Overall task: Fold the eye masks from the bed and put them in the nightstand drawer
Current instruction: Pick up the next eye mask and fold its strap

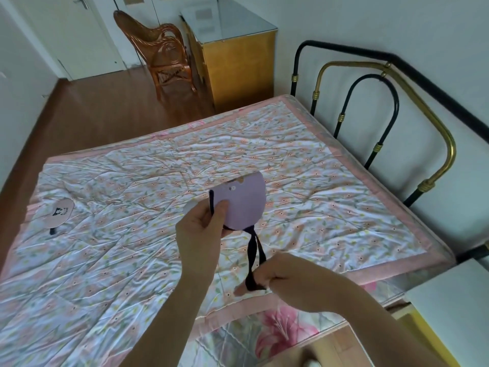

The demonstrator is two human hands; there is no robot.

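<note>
A lilac eye mask, folded in half, hangs above the middle of the bed. My left hand pinches it at its left edge, thumb on top. Its dark strap loops down to my right hand, whose fingers are closed on the strap's lower end. A second eye mask, pink with a dark print, lies flat near the bed's left edge, a bit of black strap showing below it. The nightstand shows as a white top with a yellow side at the right, no drawer visible.
The bed carries a wrinkled floral quilt with a pink border. A black and brass metal headboard stands at the right. A wicker chair and a yellow cabinet stand beyond the bed on the wooden floor.
</note>
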